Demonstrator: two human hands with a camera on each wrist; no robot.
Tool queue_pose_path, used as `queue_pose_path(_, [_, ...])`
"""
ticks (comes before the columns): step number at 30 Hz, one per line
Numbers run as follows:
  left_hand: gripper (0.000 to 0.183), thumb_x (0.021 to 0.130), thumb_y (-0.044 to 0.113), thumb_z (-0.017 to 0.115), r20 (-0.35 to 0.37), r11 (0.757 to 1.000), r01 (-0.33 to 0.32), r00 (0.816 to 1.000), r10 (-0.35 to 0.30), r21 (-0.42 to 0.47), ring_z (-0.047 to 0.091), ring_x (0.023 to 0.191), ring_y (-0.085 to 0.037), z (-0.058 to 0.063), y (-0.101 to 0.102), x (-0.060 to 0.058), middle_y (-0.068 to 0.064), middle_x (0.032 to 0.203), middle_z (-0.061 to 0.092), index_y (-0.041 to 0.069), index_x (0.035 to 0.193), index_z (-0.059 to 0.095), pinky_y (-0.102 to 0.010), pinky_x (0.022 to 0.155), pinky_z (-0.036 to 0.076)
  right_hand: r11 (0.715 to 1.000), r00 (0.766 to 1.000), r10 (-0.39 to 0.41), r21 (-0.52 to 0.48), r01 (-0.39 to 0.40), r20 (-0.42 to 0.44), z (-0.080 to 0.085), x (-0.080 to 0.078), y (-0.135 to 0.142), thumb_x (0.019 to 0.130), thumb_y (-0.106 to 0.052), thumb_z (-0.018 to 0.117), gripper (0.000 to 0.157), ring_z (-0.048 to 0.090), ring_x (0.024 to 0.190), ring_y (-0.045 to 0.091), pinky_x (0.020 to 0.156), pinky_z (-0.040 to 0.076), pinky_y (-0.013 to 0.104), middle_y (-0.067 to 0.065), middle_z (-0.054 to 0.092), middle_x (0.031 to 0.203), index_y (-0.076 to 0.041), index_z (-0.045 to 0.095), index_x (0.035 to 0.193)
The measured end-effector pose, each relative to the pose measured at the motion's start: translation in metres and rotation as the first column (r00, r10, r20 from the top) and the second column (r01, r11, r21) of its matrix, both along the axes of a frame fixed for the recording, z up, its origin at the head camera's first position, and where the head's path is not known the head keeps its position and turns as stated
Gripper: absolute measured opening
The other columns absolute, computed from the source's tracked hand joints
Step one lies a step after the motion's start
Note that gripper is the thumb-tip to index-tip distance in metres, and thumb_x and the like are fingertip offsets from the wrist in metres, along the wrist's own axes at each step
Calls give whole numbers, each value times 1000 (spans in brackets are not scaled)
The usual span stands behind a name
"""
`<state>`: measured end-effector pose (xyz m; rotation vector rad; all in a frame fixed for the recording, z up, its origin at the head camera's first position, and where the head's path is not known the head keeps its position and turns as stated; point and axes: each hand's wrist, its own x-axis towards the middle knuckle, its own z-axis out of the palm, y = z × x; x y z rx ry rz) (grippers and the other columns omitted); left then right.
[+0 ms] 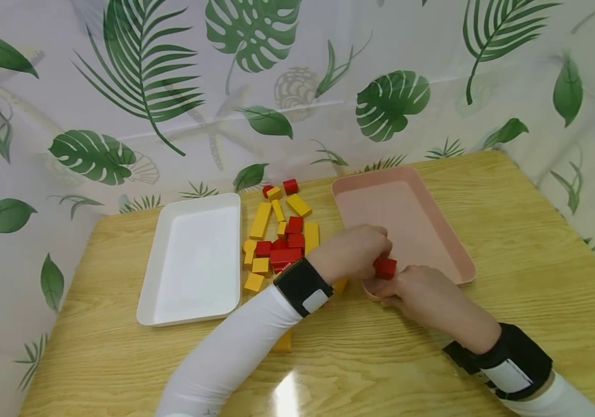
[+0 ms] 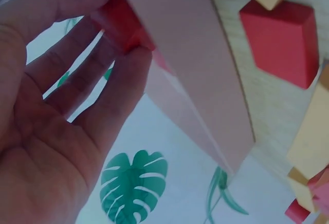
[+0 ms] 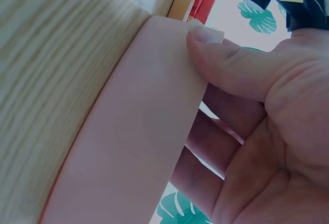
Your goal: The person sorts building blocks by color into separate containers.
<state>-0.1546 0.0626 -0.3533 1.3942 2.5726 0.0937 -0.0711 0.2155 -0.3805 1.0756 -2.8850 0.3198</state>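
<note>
Carrying it all: wood-grain table (image 1: 360,359). Pink tray (image 1: 412,214) sits right, white tray (image 1: 201,260) left, loose red and yellow blocks (image 1: 285,257) clustered between. Right hand (image 1: 433,295) clamped on pink tray's near-left corner, thumb outside, fingers inside. Left hand (image 1: 357,252) close beside it, thumb and fingertips clamped on small red block (image 1: 386,269). Block's held at that same corner, just inside; can't tell if it touches the tray.

A pale backdrop (image 1: 329,121) printed with green leaves (image 1: 388,104) (a faint seashell (image 1: 143,169) among them) rises behind a wood-grained table (image 1: 365,370) catching a bright reflection (image 1: 286,397).
</note>
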Motion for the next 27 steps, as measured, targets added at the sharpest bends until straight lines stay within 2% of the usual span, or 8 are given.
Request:
queue_pose_path(5, [13,80,19,67,14,1000,-15,1000,15,4,46,76,-9,-6,-1,-1,6,84,49,17,92,61,-15,67,36,1000,1000,-13,-2,13,21,1,0,0,73,-24,73,12,55,62,10,57,45,30,-13,56,67,-32,67,78])
queue_pose_path(10, [17,78,16,66,52,996,-32,998,27,79,46,78,-9,-4,-11,-3,6,87,48,17,95,62,-15,67,37,1000,999,-24,-12,24,46,1,0,0,72,-24,74,12,56,64,10,58,46,31,-14,59,70,-32,70,80])
queue_pose_path(12, [21,79,17,65,43,994,-52,998,49,97,44,82,-9,-1,-18,-5,7,91,47,19,99,62,-16,66,38,999,998,-26,-18,27,53,2,0,0,72,-23,74,12,57,64,10,59,46,31,-14,61,72,-31,71,81])
queue_pose_path(15, [30,79,23,64,-11,991,-84,996,86,106,41,89,-11,4,-32,-9,5,102,48,20,109,60,-17,68,39,999,997,-28,-20,29,76,4,-1,-1,72,-24,74,12,57,65,10,60,47,31,-14,62,74,-28,72,83])
queue_pose_path(20, [50,74,37,72,-29,988,-138,990,140,70,38,101,-16,1,-55,-15,2,116,46,22,119,57,-22,77,40,999,992,-41,-8,42,117,7,-2,-2,72,-24,74,14,56,66,9,62,46,30,-15,62,75,-26,73,86])
queue_pose_path(24, [51,73,29,72,28,987,-160,987,160,2,38,98,-15,-6,-63,-13,3,113,44,22,120,53,-22,73,41,999,991,-53,1,53,122,8,-1,-2,72,-23,74,15,57,67,8,63,47,30,-15,63,75,-26,73,87])
queue_pose_path(27, [47,74,22,70,80,985,-169,982,170,-17,39,92,-14,-10,-65,-12,5,106,42,21,117,52,-20,68,41,999,991,-48,0,48,127,9,-2,-2,72,-23,74,15,57,68,8,63,47,30,-15,63,76,-26,73,86])
